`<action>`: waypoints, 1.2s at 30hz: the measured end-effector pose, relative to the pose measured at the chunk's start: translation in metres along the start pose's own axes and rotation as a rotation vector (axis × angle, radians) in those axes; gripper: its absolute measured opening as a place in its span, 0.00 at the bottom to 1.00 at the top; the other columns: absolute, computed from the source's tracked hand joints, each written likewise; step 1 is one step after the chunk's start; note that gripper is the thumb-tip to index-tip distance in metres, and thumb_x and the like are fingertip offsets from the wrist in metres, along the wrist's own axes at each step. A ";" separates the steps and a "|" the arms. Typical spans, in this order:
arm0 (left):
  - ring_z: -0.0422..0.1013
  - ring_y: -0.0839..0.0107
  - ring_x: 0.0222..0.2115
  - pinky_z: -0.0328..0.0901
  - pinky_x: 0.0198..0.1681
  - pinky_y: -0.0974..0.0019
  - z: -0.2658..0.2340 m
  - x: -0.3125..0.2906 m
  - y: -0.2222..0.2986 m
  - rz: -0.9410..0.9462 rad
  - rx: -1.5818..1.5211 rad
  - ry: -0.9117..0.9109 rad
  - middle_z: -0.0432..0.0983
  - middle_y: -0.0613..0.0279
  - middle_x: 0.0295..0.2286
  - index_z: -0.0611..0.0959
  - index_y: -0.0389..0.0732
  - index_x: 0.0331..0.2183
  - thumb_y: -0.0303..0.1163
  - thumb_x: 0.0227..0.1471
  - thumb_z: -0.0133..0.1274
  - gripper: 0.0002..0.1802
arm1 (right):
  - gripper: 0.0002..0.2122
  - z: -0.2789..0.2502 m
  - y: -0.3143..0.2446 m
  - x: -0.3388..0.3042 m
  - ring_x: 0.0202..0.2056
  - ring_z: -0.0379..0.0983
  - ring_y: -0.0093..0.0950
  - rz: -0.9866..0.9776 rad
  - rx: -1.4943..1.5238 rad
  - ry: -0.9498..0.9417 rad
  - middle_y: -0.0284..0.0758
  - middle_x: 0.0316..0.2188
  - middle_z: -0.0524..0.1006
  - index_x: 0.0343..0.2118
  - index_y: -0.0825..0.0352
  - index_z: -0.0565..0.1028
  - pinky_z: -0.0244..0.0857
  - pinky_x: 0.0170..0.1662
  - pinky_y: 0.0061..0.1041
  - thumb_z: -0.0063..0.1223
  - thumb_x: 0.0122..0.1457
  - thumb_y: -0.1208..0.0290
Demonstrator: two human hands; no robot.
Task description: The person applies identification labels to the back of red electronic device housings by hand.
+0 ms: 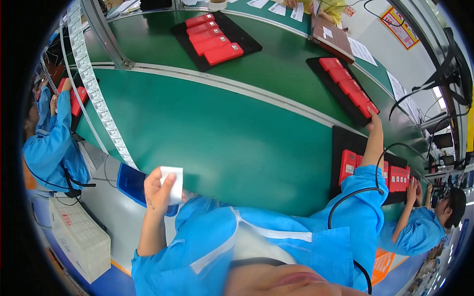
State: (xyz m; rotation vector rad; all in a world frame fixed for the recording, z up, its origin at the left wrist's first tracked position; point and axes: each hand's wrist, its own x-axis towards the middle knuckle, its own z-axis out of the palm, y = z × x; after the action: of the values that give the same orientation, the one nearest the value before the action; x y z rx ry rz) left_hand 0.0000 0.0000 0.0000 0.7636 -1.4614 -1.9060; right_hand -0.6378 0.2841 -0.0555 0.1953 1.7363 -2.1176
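My left hand (157, 193) is closed on a small white rectangular sheet (171, 185), pinched under the thumb near the table's front edge. Whether it is paper or cloth I cannot tell. Out to the far right stretches my right hand (373, 121). Its fingers are at the nearest red box (367, 108) of a row lying on a black mat (320, 65), and they seem to grip its end; the palm side is hidden. Below that arm, more red boxes (348, 165) lie on another black mat (340, 138), partly covered by my sleeve.
A third black mat (249, 45) with several red boxes (224, 53) lies at the back. A label strip (96, 91) hangs at left above a blue bin (129, 183). Co-workers sit left (57, 143) and right (419, 227). A metal rail (232, 89) divides the green table (222, 143).
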 end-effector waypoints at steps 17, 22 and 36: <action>0.66 0.78 0.17 0.61 0.20 0.78 -0.013 0.019 -0.054 0.194 -0.281 0.197 0.73 0.53 0.29 0.72 0.34 0.34 0.35 0.49 0.46 0.14 | 0.25 0.084 0.123 -0.349 0.42 0.65 0.27 -0.052 -0.313 -0.336 0.38 0.41 0.67 0.47 0.70 0.58 0.57 0.46 0.25 0.53 0.45 0.73; 0.69 0.78 0.20 0.63 0.23 0.78 -0.036 0.029 -0.046 0.162 0.047 0.220 0.74 0.56 0.26 0.72 0.32 0.34 0.34 0.49 0.45 0.14 | 0.30 0.119 0.173 -0.378 0.49 0.56 0.33 -0.426 -0.648 -0.396 0.44 0.51 0.54 0.53 0.69 0.50 0.51 0.50 0.27 0.50 0.49 0.68; 0.69 0.72 0.31 0.48 0.45 0.68 -0.048 0.020 -0.047 0.102 0.149 -0.025 0.73 0.52 0.27 0.72 0.32 0.31 0.32 0.49 0.43 0.12 | 0.21 0.129 0.160 -0.356 0.54 0.45 0.40 -0.863 -1.250 -0.127 0.45 0.52 0.53 0.47 0.64 0.62 0.43 0.53 0.35 0.43 0.52 0.59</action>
State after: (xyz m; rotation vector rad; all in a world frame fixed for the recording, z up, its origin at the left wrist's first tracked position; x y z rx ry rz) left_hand 0.0179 -0.0356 -0.0581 0.7200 -1.6406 -1.7513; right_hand -0.2337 0.2101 -0.0480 -1.1471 2.9530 -0.9167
